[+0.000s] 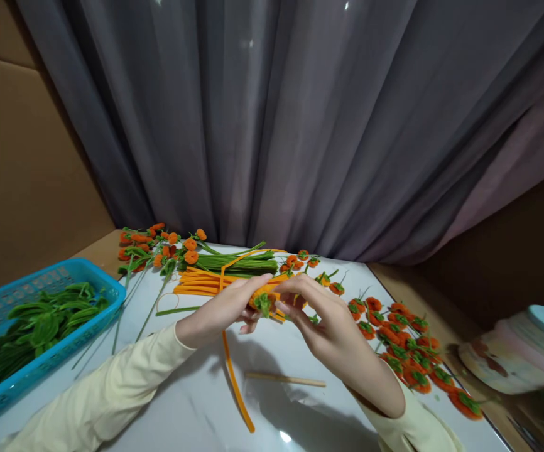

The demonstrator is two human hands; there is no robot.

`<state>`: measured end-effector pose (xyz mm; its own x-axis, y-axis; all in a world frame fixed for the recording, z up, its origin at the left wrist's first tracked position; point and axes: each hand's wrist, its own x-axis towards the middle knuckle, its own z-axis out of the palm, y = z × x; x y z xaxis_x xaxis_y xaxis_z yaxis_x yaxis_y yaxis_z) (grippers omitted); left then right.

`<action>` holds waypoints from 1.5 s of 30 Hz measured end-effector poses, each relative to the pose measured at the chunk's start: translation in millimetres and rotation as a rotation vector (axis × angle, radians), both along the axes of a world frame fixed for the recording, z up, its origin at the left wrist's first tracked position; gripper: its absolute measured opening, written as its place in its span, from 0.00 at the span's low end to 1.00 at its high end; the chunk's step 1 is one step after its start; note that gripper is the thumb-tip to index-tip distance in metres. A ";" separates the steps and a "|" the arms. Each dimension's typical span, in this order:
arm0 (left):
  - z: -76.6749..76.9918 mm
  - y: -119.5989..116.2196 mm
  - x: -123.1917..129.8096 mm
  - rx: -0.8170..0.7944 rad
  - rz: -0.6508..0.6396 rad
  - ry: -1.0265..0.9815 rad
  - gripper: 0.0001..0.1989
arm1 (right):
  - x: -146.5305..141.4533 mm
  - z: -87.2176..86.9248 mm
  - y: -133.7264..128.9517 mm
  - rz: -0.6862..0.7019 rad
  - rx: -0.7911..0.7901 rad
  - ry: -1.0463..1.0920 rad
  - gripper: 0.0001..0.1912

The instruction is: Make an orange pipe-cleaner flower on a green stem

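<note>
An orange piece with a green top [263, 302] is between my two hands above the white table. My left hand [234, 306] is closed round its left side. The bent fingertips of my right hand [316, 307] press on its right side. A long orange strip [235, 383] hangs below my left hand and reaches the table. Behind the hands lie a bundle of orange strips [199, 281] and a bundle of green stems [239, 262]. A thin wooden stick [286, 379] lies on the table nearer to me.
A blue basket [124, 294] with green leafy pieces stands at the left. Orange pieces with green tops [401, 339] are heaped at the right, and stemmed ones [191, 245] lie back left. A jar [521, 351] stands far right. Grey curtains [272, 125] hang behind.
</note>
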<state>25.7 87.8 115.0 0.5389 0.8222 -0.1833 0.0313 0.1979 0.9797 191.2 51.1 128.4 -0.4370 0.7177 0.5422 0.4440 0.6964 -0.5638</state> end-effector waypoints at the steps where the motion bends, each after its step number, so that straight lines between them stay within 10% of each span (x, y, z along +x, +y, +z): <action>1: -2.6 0.4 0.7 -0.002 0.007 0.005 0.22 | -1.6 -1.4 0.7 0.007 -0.006 0.007 0.06; 23: -16.0 -0.8 9.6 0.026 0.030 0.071 0.17 | -5.3 -21.0 12.1 0.033 0.055 -0.161 0.10; 37: -18.4 -5.1 12.4 0.023 0.058 0.013 0.17 | -25.0 -34.9 0.0 -0.330 0.328 -0.191 0.10; 45: -26.3 13.7 18.6 0.007 0.010 0.020 0.22 | 35.0 28.1 -3.1 -0.210 0.226 -0.137 0.06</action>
<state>44.3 101.5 88.7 0.5265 0.8290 -0.1883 0.0493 0.1914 0.9803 226.2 47.9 156.4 -0.3725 0.6680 0.6443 0.6522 0.6823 -0.3303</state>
